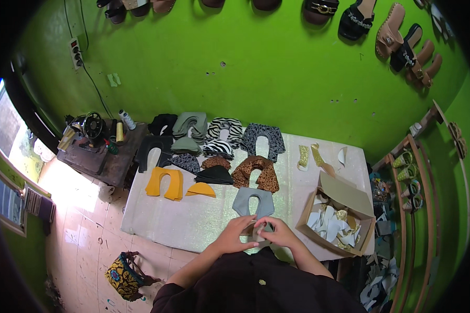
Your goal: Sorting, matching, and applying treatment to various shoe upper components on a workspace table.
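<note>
Close to my body, at the near edge of the table, my left hand [236,235] and my right hand [277,232] meet around a small pale grey piece [258,232]. Both hands have thumb and fingers curled in on it; its full shape is partly hidden by them. Just beyond my fingertips lies a grey U-shaped cut piece [239,200]. Farther up are leopard-print U-shaped pieces [269,180] in a pile. To the left lie yellow U-shaped pieces [153,183], yellow half-round pieces [201,190] and black half-round pieces [214,176].
An open cardboard box [363,229] of scraps stands at the table's right. Stacks of grey [183,122], zebra-print [227,125] and dark patterned pieces [248,138] lie along the back. A sewing machine [91,128] is left, a stool [124,276] lower left, a wooden rack [423,208] right.
</note>
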A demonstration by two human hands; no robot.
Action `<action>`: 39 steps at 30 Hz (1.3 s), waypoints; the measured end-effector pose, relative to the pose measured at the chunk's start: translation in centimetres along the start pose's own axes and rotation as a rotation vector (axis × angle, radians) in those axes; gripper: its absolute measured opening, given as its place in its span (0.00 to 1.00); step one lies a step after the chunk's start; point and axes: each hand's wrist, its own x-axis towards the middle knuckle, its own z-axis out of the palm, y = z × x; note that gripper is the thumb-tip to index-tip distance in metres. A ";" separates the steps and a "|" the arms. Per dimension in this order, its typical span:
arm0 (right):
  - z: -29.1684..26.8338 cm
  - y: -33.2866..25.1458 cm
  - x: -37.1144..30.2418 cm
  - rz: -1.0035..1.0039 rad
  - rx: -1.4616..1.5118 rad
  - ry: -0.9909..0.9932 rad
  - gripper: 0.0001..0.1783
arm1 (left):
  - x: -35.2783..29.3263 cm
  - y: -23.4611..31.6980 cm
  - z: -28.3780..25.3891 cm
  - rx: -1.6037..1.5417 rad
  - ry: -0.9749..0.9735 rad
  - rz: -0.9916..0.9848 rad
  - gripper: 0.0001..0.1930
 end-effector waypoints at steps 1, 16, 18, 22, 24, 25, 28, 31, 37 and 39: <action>0.4 -0.2 0.3 -0.163 -0.005 -0.058 0.12 | 0.1 -0.2 -0.1 -0.420 -0.118 -0.130 0.35; 0.4 -6.1 5.2 -0.210 -0.156 -0.068 0.13 | 1.4 -1.1 -8.8 -0.568 -0.087 -0.576 0.08; 0.8 -6.4 5.8 -0.111 -0.162 -0.040 0.10 | 1.5 -2.0 -8.8 -0.882 0.252 -0.402 0.10; 3.1 -5.4 6.3 -0.175 -0.286 -0.218 0.12 | 1.8 -3.1 -9.1 -0.916 0.389 -0.462 0.09; 4.1 -7.1 5.3 -0.025 -0.333 -0.335 0.13 | 1.7 -3.2 -9.0 -0.931 0.413 -0.459 0.09; 4.2 -6.6 5.5 -0.030 -0.339 -0.336 0.13 | 1.7 -3.2 -8.9 -0.902 0.393 -0.402 0.08; 3.5 -4.4 6.5 -0.094 -0.049 -0.155 0.13 | 2.3 -2.8 -8.8 -0.936 0.407 -0.141 0.02; 2.0 -4.2 6.7 0.015 0.296 -0.005 0.16 | 1.9 -2.8 -8.7 -0.581 0.447 -0.012 0.06; 1.1 -4.8 7.0 0.031 0.680 -0.220 0.21 | 1.3 -4.4 -10.6 -0.905 0.042 -0.129 0.04; 1.8 -4.0 7.8 0.040 0.465 -0.260 0.23 | 1.5 -4.3 -11.2 -0.955 -0.028 -0.111 0.02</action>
